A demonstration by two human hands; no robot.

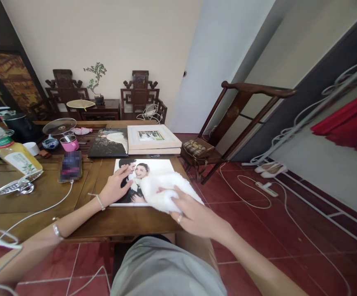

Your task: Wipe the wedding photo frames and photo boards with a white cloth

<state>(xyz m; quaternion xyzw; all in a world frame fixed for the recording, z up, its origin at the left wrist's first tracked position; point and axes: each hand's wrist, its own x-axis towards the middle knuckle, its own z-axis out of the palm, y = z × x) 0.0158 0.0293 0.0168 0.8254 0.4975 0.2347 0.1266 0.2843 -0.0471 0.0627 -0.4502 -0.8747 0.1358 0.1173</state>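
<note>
Near the right edge of the brown tabletop (pixel 96 220), I see a big photo (pixel 141 170) lying flat. My left hand (pixel 115 185) is spread on it, with nothing in its grip. My right hand (pixel 193 211) has its grip wrapped round a bunched white cloth (pixel 158 187), which covers the photo's right part. If I push too hard with the cloth, I think the photo could slide off the edge, most of all if my left hand presses too lightly. The ring (pixel 180 218) on my right hand might scratch the photo if it rubs. Working from far off, I could also catch the white wire (pixel 50 208) with my left arm and tug the phone (pixel 70 165).
</note>
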